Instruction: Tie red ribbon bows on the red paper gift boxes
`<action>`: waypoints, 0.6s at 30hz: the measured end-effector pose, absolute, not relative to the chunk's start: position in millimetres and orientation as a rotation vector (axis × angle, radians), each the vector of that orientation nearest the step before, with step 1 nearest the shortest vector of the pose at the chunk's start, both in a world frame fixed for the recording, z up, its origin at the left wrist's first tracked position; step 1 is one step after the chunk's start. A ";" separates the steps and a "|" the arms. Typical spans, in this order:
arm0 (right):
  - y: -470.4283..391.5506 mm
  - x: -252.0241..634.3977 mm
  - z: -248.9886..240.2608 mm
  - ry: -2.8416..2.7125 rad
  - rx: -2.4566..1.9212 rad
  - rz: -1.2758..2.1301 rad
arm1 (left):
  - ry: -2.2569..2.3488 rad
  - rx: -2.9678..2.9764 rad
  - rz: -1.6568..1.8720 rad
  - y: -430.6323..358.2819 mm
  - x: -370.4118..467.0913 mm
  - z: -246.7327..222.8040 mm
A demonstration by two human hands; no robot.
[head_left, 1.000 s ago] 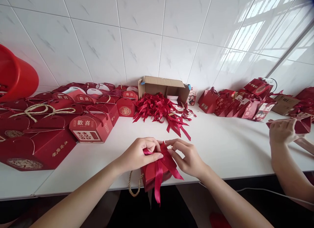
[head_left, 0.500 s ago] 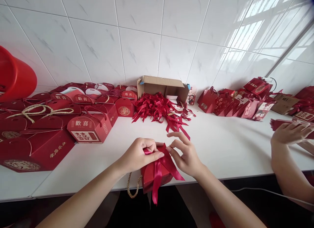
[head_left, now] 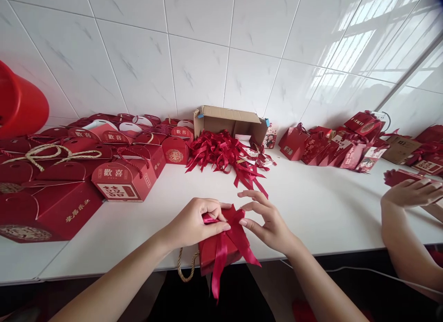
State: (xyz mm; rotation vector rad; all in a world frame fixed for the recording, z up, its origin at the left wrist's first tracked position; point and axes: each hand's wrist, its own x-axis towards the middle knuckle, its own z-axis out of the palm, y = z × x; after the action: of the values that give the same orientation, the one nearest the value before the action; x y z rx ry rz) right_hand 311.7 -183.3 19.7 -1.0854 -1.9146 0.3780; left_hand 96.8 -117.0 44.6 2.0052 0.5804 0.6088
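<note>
On table edge (head_left: pixel 311 211), left hand (head_left: pixel 194 220) pinching ribbon (head_left: pixel 221 253)

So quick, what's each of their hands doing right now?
Left hand: closed, pinching the red ribbon on the red gift box.
Right hand: open, fingers spread, fingertips at the ribbon.

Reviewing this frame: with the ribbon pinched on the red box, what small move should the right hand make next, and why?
Probably close the right hand on the ribbon beside the left hand: its fingers are spread, only touching the bow, while the left pinches a loop and the tails hang loose over the red box.
</note>
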 end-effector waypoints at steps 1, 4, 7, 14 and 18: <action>-183.4 312.1 20.6 -1.924 -1.080 0.387 | 0.581 2.009 0.607 -117.0 96.8 44.7; -183.2 310.3 23.1 -1.961 -1.052 0.392 | 0.614 2.051 0.610 -116.5 96.7 44.8; -182.0 307.4 26.7 -2.003 -1.047 0.449 | 0.648 2.101 0.596 -115.5 96.4 44.9; -176.2 306.0 47.8 -2.062 -1.100 0.621 | 0.556 2.048 0.556 -113.8 95.8 45.1; -176.9 304.7 55.1 -2.003 -1.148 0.828 | 0.554 2.043 0.527 -114.3 94.8 44.6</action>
State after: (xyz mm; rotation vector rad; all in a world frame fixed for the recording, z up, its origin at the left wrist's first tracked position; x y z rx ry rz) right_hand 304.7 -176.9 55.1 -1.1480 -2.0034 0.8278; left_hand 94.8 -114.3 44.6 2.0425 0.5535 0.5268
